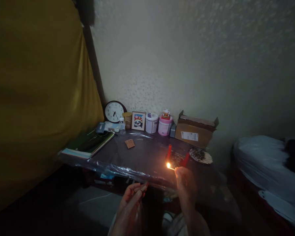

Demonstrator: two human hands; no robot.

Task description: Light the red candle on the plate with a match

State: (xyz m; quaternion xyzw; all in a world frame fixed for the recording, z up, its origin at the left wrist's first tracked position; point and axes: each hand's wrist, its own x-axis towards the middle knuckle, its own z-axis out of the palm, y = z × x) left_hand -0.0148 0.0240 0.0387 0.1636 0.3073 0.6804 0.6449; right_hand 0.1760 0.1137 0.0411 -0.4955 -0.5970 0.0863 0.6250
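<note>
My right hand point(185, 180) pinches a burning match point(171, 168) by its end, the flame pointing left over the front part of the table. The flame is close to the base of an upright red candle point(169, 151). A second red candle point(186, 159) leans just beyond my right fingers. Between the candles lies a dark dish point(175, 159), partly hidden. My left hand point(131, 200), at the table's front edge, is closed on a small brownish piece point(144, 188); its exact kind is hard to make out.
On the dark, plastic-covered table point(142, 157) lie a round plate of matches point(201, 155), a brown square point(129, 143) and a green book point(88, 144). Along the wall stand a clock point(115, 111), a panda picture point(138, 121), two tubs point(151, 123) and a cardboard box point(196, 131).
</note>
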